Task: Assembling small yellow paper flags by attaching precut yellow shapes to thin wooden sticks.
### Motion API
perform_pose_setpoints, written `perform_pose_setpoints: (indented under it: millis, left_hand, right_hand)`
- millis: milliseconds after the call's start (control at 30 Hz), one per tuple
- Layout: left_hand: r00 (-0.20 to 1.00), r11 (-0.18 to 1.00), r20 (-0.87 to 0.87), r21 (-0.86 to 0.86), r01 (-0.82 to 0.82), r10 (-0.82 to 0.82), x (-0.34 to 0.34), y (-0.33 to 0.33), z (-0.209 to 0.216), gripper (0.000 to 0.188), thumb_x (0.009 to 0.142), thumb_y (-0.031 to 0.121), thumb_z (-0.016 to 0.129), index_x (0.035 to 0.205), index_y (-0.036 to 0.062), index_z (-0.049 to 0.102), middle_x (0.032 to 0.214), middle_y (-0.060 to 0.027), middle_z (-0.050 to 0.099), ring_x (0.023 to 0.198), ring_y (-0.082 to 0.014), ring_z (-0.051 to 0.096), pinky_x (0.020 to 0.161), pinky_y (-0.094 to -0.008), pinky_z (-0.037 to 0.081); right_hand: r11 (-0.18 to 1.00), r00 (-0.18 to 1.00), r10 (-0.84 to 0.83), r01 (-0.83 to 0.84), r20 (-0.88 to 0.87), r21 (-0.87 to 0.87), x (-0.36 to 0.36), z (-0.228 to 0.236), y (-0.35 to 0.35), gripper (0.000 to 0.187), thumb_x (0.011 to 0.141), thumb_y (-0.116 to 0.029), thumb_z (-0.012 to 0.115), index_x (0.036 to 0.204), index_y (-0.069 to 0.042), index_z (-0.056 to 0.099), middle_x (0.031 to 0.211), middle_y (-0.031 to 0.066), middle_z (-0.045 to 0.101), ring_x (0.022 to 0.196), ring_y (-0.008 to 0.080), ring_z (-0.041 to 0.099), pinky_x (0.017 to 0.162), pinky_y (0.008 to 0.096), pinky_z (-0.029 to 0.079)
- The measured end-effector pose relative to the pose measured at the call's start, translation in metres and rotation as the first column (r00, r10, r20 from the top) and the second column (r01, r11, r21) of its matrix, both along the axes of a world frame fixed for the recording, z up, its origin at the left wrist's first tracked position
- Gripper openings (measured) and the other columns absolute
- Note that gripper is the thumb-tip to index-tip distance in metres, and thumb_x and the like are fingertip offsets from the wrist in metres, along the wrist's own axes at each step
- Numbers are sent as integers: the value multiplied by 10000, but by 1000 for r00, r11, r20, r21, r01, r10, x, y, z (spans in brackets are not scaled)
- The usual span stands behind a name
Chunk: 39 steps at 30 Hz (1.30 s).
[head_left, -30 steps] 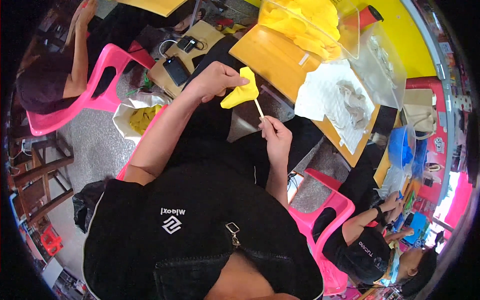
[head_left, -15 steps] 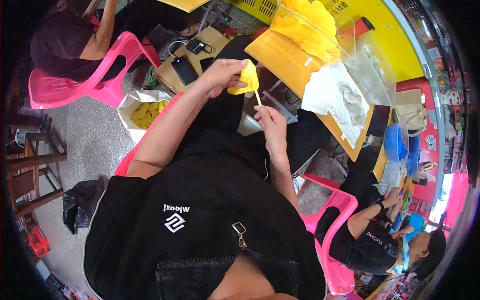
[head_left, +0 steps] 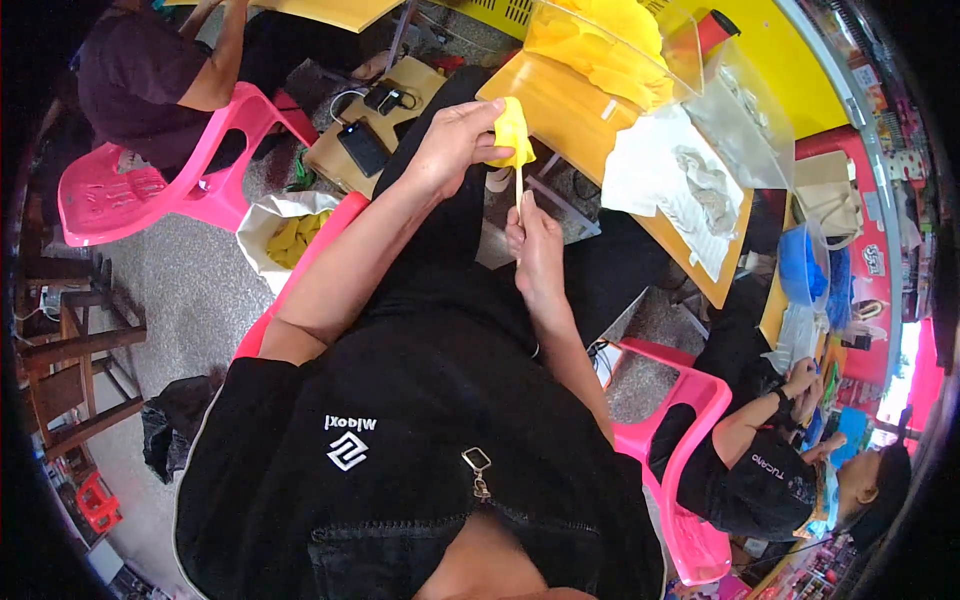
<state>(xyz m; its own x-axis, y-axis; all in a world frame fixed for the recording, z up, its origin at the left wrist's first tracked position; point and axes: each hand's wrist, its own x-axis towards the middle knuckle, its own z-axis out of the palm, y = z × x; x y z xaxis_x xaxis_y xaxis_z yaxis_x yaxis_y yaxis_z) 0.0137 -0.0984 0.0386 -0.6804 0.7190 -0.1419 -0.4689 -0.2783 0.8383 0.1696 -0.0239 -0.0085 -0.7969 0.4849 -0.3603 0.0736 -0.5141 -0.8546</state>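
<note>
Fingers of the L hand (head_left: 452,145) are clamped on a limp yellow piece (head_left: 514,130), & those of the R hand (head_left: 538,245) are closed round a thin pale stick (head_left: 519,186) whose top end meets the piece's lower edge — can't tell if the tip is inside or behind it. Piece is held up in the air, in view just by the L corner of the worktop (head_left: 565,125). Main risk, I'd judge: R hand shoves too hard & the tip pokes thru or stretches the material, which looks thin. Next: L grip slackens, so the piece slides off & prob. drops short of the worktop's near edge onto the dark trousers (head_left: 430,255). Stick might also bend or snap if the hands pull out of line. Lesser worry — a wide swing catching the clear box (head_left: 683,70) of yellow pieces (head_left: 600,50) by the far edge, or dragging the white cloth (head_left: 640,165) off the near R end.
</note>
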Motion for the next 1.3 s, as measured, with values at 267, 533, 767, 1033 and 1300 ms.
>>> perform_pose_setpoints:
  millis: [267, 533, 767, 1033, 1300]
  left_hand:
    - [998, 993, 27, -106, -54, 57, 3, 1, -18, 301, 915, 240, 513, 1058, -18, 576, 953, -102, 638, 839, -186, 644, 722, -285, 543]
    - [998, 996, 62, -90, 18, -12, -3, 8, -12, 323, 870, 269, 602, 1051, 1, 596, 923, -67, 638, 802, -143, 634, 695, -255, 539]
    - [998, 985, 14, -165, 59, -57, -9, 18, -21, 274, 815, 265, 678, 952, 28, 658, 874, -37, 642, 781, -106, 616, 686, -225, 529]
    - [976, 982, 139, -60, 178, -169, -8, 20, -13, 268, 842, 206, 645, 991, -16, 627, 915, -70, 638, 825, -129, 624, 722, -248, 541]
    - [977, 995, 190, 25, 99, -102, -9, 24, -16, 257, 859, 165, 615, 992, -54, 605, 948, -107, 632, 854, -163, 629, 732, -249, 554]
  right_hand:
    - [994, 991, -41, 27, 130, 107, 5, -3, 16, 360, 906, -374, 530, 693, -84, 533, 523, -70, 387, 421, 19, 291, 391, 184, 191]
    - [996, 997, 19, -12, 71, -88, 5, -2, 25, 335, 909, -348, 532, 728, -66, 531, 535, -70, 356, 428, 26, 272, 395, 193, 178]
    - [998, 991, 2, -10, 133, 58, 8, -1, 33, 315, 900, -306, 555, 722, -46, 561, 544, -78, 359, 442, 19, 258, 403, 195, 169]
    - [994, 990, -84, 75, 112, 79, 8, 3, 26, 303, 895, -302, 563, 715, -59, 565, 543, -73, 382, 433, 21, 274, 397, 195, 177]
    - [996, 992, -48, 39, 118, 75, 8, 1, 27, 308, 902, -323, 554, 719, -75, 539, 540, -65, 375, 434, 23, 277, 395, 189, 178]
